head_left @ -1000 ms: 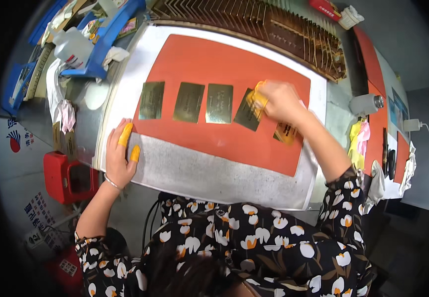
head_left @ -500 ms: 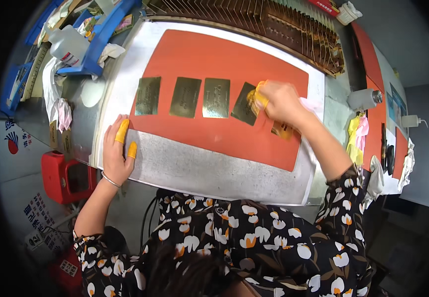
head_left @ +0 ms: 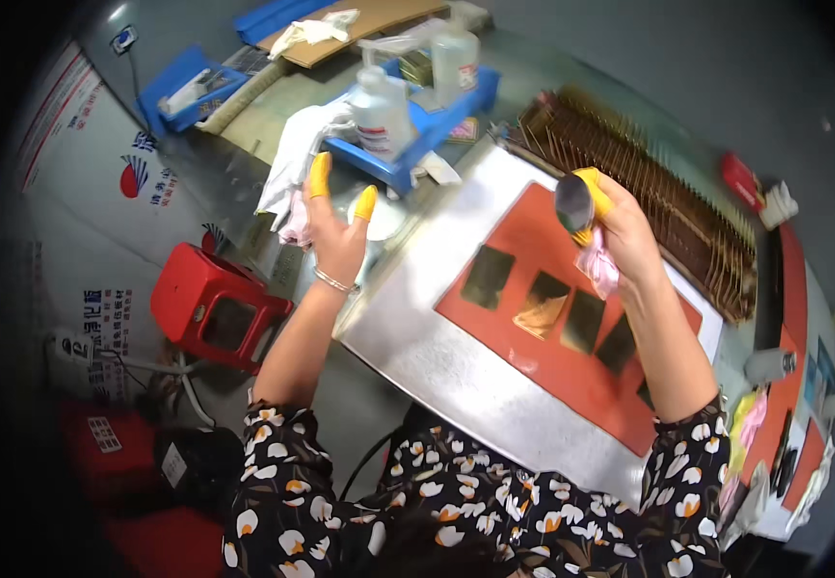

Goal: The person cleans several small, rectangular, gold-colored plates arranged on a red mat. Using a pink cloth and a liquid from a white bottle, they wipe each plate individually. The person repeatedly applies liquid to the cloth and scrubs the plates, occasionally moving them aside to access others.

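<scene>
Yellow finger cots on both hands. Right hand (head_left: 620, 231) is raised above the far edge of the orange mat (head_left: 586, 371), fingers curled shut round a small round dark disc (head_left: 574, 202) w/ a pink cloth (head_left: 598, 270) bunched under the palm. Disc's flat face tilts toward the camera & to the left; it looks roughly circular so no clear long axis, and its back is hidden by the fingers.

Left hand (head_left: 338, 236) is off the mat's left side, above the bench, fingers spread wide open, holding nothing; thumb & forefinger tips point up, toward the blue tray (head_left: 417, 154).

On the mat: a row of dark gold rectangular plates (head_left: 543, 306), running diagonally from upper left to lower right; last one in the row is partly covered by the right forearm. Mat sits on a silver sheet (head_left: 437, 337).

Beyond the mat's far edge: wooden slotted rack (head_left: 668, 202), its right end cut short by fisheye bend. Left of mat: clear bottles (head_left: 384, 111) in the tray, white rag (head_left: 292, 154). Red stool (head_left: 210, 303) lower left of mat. Bottle labels too small to make out.
</scene>
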The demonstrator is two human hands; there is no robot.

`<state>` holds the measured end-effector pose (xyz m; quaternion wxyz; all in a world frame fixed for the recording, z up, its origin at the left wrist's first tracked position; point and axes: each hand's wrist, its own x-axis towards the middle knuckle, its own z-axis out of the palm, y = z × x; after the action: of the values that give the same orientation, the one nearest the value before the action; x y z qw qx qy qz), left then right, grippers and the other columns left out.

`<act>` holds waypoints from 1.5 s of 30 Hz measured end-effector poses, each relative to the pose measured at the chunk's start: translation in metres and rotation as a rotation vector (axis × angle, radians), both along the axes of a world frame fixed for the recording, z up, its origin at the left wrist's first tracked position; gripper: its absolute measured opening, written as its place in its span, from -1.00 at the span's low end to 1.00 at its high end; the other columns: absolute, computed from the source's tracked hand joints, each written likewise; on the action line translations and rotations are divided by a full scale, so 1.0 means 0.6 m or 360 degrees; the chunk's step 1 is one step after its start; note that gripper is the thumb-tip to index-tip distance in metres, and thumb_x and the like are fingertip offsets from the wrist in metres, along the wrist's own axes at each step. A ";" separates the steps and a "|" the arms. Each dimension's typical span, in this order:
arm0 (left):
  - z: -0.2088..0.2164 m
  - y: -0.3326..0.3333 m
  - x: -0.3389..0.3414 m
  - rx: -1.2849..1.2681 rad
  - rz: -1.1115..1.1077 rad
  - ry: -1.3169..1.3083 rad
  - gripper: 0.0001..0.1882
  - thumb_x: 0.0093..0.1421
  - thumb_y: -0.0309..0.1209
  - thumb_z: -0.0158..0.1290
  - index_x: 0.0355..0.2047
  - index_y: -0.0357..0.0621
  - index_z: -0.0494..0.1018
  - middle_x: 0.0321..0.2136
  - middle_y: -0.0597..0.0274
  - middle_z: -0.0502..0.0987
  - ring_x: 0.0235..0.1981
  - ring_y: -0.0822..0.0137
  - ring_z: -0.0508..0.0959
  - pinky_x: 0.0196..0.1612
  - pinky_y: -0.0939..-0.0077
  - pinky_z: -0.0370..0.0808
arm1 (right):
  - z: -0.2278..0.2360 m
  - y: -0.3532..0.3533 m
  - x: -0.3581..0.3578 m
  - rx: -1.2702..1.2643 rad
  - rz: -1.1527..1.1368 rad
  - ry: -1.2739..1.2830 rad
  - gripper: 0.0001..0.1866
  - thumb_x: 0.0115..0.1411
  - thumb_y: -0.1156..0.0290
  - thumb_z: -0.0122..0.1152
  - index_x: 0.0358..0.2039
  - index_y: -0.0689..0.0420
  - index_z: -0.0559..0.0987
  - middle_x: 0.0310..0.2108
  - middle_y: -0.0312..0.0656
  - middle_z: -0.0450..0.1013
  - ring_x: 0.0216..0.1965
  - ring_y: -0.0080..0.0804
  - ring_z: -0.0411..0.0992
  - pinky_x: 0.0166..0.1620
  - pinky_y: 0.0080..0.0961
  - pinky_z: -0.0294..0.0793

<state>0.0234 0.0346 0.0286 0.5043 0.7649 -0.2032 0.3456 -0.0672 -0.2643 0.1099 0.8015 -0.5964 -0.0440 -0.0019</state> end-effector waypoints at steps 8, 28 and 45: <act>0.033 -0.026 0.138 -0.0084 0.0158 0.0352 -0.04 -0.14 -0.14 0.31 0.11 -0.48 0.08 0.01 -0.23 0.30 0.06 -0.01 0.33 0.10 0.33 0.26 | 0.041 0.157 0.252 0.0548 0.0013 0.0107 -0.84 0.23 0.44 -0.11 -0.27 0.08 0.48 -0.54 -0.32 0.44 -0.65 -0.58 0.38 -0.63 -0.64 0.38; 0.031 -0.035 0.167 -0.0009 0.0266 0.0361 -0.38 -0.19 -0.23 0.30 -0.17 -0.36 0.36 -0.28 -0.04 0.45 -0.26 0.07 0.49 -0.19 0.31 0.41 | 0.051 0.185 0.328 0.0670 0.0334 -0.0119 -0.78 0.29 0.39 -0.15 -0.20 0.20 0.46 -0.31 -0.15 0.49 -0.32 -0.40 0.52 -0.27 -0.46 0.60; 0.025 -0.023 0.173 -0.0017 0.0246 0.0450 -0.41 -0.18 -0.21 0.30 -0.21 -0.34 0.37 -0.31 -0.04 0.46 -0.28 0.02 0.49 -0.22 0.27 0.41 | 0.083 0.207 0.298 0.0632 0.0184 0.0007 -0.77 0.23 0.50 -0.28 -0.27 0.17 0.43 -0.47 -0.19 0.42 -0.59 -0.47 0.40 -0.56 -0.53 0.47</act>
<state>0.1275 0.0206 0.0434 0.5038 0.8166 -0.0688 0.2732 0.1118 -0.1399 0.1596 0.9022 -0.4232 -0.0751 0.0369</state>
